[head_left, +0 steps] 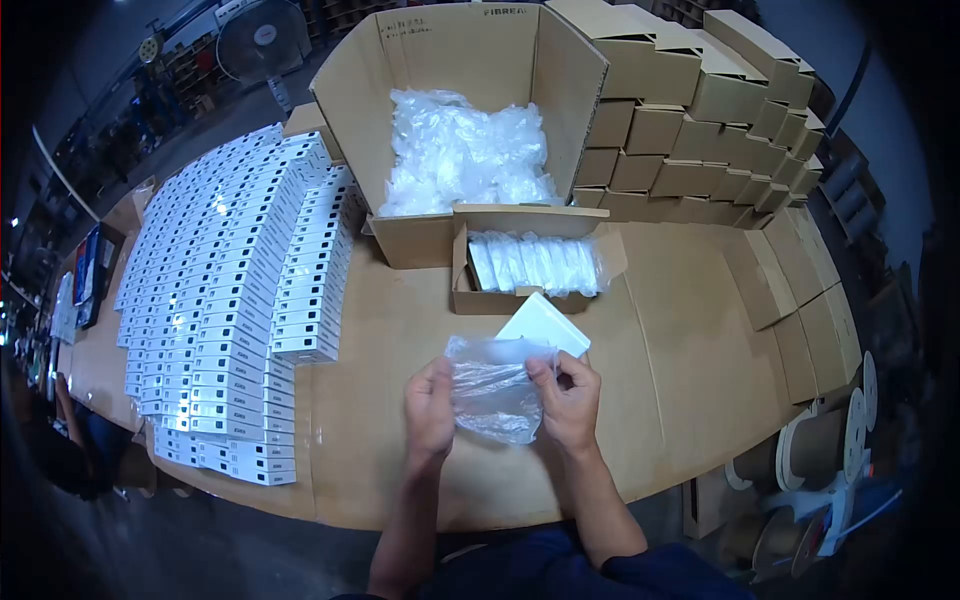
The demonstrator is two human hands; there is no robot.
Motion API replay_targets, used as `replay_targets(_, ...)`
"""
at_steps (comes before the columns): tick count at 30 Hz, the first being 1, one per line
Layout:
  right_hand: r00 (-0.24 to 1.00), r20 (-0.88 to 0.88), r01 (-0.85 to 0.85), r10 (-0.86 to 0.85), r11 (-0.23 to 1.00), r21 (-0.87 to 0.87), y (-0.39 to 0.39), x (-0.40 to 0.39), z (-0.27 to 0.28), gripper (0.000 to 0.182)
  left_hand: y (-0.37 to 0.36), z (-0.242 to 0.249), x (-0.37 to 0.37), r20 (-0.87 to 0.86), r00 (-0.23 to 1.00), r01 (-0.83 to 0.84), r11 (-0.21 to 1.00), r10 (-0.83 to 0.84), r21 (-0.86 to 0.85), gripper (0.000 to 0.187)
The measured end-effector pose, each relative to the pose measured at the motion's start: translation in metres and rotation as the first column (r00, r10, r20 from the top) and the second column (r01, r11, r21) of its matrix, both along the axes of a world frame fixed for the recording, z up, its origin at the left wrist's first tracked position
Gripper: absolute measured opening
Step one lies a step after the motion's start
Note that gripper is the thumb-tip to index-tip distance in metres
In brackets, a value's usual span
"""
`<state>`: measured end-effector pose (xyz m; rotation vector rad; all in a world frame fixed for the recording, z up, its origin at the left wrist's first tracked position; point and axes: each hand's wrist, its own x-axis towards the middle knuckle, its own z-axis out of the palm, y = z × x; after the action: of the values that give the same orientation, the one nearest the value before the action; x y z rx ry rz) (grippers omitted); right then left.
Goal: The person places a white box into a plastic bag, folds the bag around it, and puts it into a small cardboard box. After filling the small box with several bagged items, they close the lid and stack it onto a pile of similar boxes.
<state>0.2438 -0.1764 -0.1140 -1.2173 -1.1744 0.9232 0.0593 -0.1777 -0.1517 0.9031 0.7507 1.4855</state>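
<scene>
On the cardboard-covered table (690, 350), both hands' grips pinch a plastic bag (493, 388), seemingly over a white box (546, 325).

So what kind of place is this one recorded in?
Most likely a packing station in a warehouse or workshop: rows of small white boxes, stacked folded cartons, and both hands holding a clear plastic bag and a white item.
</scene>
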Motion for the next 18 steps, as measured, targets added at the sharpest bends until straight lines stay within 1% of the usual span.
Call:
replay_targets(1,1.0,-0.001,0.02,-0.02,1.0,0.014,0.0,0.001,-0.002,0.031,0.006,-0.035,-0.01,0.258,0.964,0.042,0.992,-0.071,0.118,0.035)
replay_targets(3,1.0,0.006,0.029,-0.029,0.999,0.037,0.002,0.003,-0.003,0.031,0.009,-0.041,-0.011,0.474,0.878,0.003,0.989,-0.073,0.147,0.033)
replay_targets(5,1.0,0.02,0.013,-0.014,0.999,0.049,0.002,0.007,-0.001,0.029,0.005,0.005,0.003,0.419,0.902,-0.094,0.995,0.104,-0.045,0.028)
replay_targets(6,1.0,0.014,0.001,-0.002,0.998,0.063,0.003,0.007,-0.002,0.029,0.001,0.022,0.005,0.202,0.976,-0.077,0.996,0.084,-0.039,0.026)
replay_targets(7,1.0,0.008,-0.014,0.013,0.997,0.078,0.004,0.006,-0.003,0.028,-0.003,0.038,0.007,-0.027,0.998,-0.062,0.997,0.061,-0.037,0.024)
replay_targets(8,1.0,0.001,-0.028,0.028,0.995,0.092,0.005,0.006,-0.004,0.028,-0.006,0.045,0.008,-0.254,0.967,-0.046,0.998,0.035,-0.039,0.023)
replay_targets(11,0.984,0.146,0.092,-0.106,0.991,0.099,0.001,-0.003,0.01,0.024,-0.007,0.041,0.01,-0.299,0.946,0.051,0.97,-0.124,-0.239,0.033)
replay_targets(12,0.976,0.109,0.176,-0.188,0.979,0.106,0.001,-0.007,0.011,0.019,-0.008,0.036,0.012,-0.305,0.949,0.026,0.98,-0.086,-0.196,0.034)
replay_targets(15,0.941,0.218,0.178,-0.26,0.925,0.335,0.003,0.0,0.0,0.017,-0.009,0.031,0.015,-0.31,0.951,-0.036,0.987,-0.014,-0.156,0.034)
replay_targets(16,0.951,0.238,0.177,-0.2,0.978,0.115,-0.006,0.001,0.009,0.017,-0.01,0.027,0.014,-0.336,0.942,-0.04,0.987,-0.015,-0.157,0.033)
replay_targets(18,0.942,0.23,0.187,-0.245,0.951,0.247,-0.004,0.001,0.001,0.017,-0.009,0.025,0.014,-0.333,0.943,-0.061,0.981,-0.004,-0.185,0.033)
